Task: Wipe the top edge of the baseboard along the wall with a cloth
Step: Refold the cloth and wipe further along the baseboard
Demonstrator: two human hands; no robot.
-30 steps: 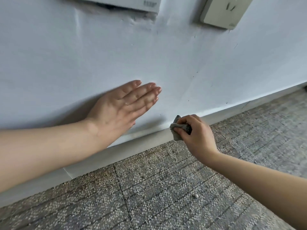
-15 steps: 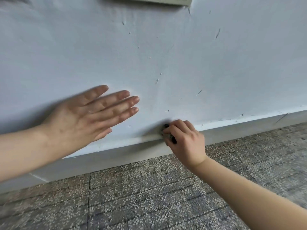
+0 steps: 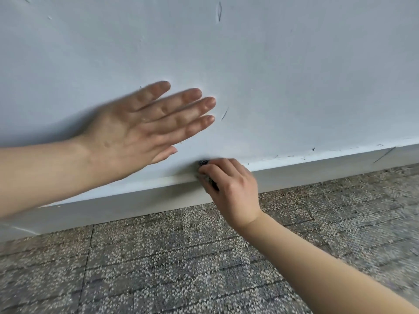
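Note:
A white baseboard (image 3: pixel 317 171) runs along the foot of the pale wall (image 3: pixel 272 75), rising toward the right. My right hand (image 3: pixel 231 189) is closed around a small dark grey cloth (image 3: pixel 203 163) and presses it on the baseboard's top edge near the middle of the view. Only a bit of the cloth shows above and beside my fingers. My left hand (image 3: pixel 145 125) lies flat on the wall just up and left of it, fingers spread, holding nothing.
Grey speckled carpet tiles (image 3: pixel 181 268) cover the floor below the baseboard. The wall carries scuffs and small dark marks, several of them just above the baseboard at the right (image 3: pixel 313 149).
The view has shifted right along the wall, and the socket and wall plate have left the top. My right hand brought the cloth up onto the baseboard's top edge. My left hand moved along the wall.

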